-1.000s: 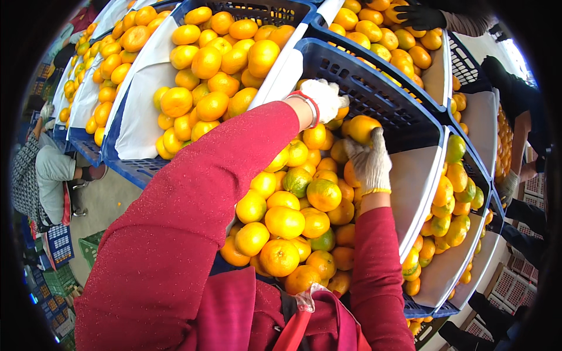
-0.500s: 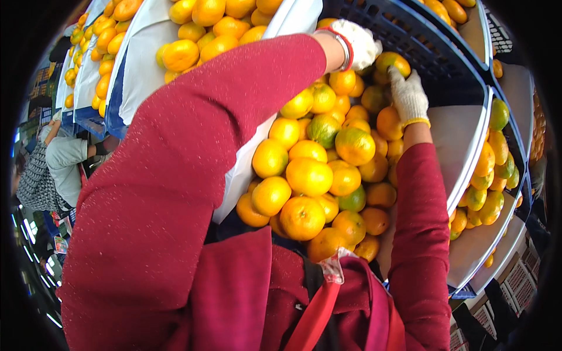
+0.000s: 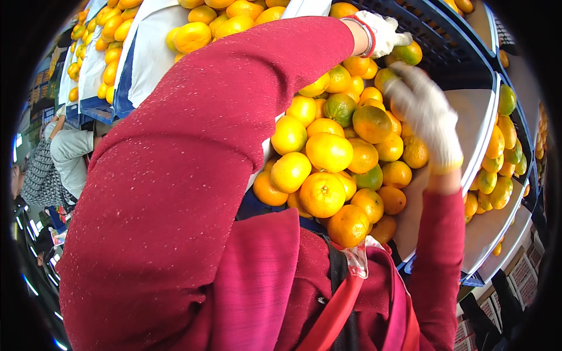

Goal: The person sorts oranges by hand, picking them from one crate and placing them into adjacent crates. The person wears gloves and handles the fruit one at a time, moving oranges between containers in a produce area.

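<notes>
A pile of orange and green-tinged mandarins (image 3: 329, 151) fills a blue plastic crate (image 3: 468, 71) lined with white sheets. At the far side, my left hand (image 3: 383, 36), in a white knitted glove, is closed with its fingertips on a green-orange mandarin (image 3: 408, 52); part of its grip is hidden. My right hand (image 3: 427, 114), in a similar glove with a yellow cuff, is over the right side of the pile. Its fingers look stretched and apart, though motion blurs them. More mandarins lie under and beside its fingers.
To the left, a lined crate holds more mandarins (image 3: 192, 37). Another crate of yellow-green fruit (image 3: 496, 153) adjoins on the right. Stacked perforated crates (image 3: 523, 275) stand at the lower right. At the left edge is another person (image 3: 70, 159) in grey trousers.
My right hand has drawn back toward me, off the green-orange mandarin it was touching, and is blurred. My left hand stays beside that mandarin. The whole view has shifted slightly.
</notes>
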A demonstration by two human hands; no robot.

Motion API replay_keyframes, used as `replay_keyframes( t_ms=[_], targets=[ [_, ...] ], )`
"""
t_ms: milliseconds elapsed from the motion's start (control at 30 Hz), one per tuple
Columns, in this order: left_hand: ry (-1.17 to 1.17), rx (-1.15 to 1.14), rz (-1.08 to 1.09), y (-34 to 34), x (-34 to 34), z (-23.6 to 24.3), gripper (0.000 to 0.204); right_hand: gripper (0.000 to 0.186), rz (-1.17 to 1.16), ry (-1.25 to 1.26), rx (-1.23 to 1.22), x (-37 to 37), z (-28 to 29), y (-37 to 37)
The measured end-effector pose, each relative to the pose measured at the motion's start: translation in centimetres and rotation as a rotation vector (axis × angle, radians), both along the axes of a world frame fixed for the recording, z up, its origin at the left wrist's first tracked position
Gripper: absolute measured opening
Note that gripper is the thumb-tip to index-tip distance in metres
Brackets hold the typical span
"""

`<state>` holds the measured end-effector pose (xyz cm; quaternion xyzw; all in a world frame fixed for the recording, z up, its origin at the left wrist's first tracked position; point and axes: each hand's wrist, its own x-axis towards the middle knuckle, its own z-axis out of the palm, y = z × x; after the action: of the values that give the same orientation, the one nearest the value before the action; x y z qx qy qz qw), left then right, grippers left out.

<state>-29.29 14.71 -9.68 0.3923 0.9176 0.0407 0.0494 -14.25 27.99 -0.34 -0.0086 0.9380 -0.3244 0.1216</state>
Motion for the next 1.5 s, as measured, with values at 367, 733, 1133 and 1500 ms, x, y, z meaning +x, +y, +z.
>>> replay_keyframes(
  t_ms=[367, 733, 1133, 1500],
  targets=[
    [-0.041, 0.054, -0.029, -0.7, 0.4, 1.8, 0.069, 0.073, -0.002, -0.07, -0.125, 8.2, 3.1, -3.5],
    [-0.027, 0.005, -0.005, 2.1, 0.0, 2.4, 0.058, 0.021, -0.239, 0.003, 0.503, -8.4, -6.1, 8.2],
    [-0.154, -0.003, 0.011, 5.0, 0.9, 1.6, 0.062, 0.025, -0.477, 0.025, 0.35, -7.5, -13.8, 8.7],
    [0.017, 0.207, 0.008, 2.8, -0.6, 0.6, 0.046, 0.041, -0.644, 0.07, -1.081, -0.4, 4.4, 8.7]
  ],
)
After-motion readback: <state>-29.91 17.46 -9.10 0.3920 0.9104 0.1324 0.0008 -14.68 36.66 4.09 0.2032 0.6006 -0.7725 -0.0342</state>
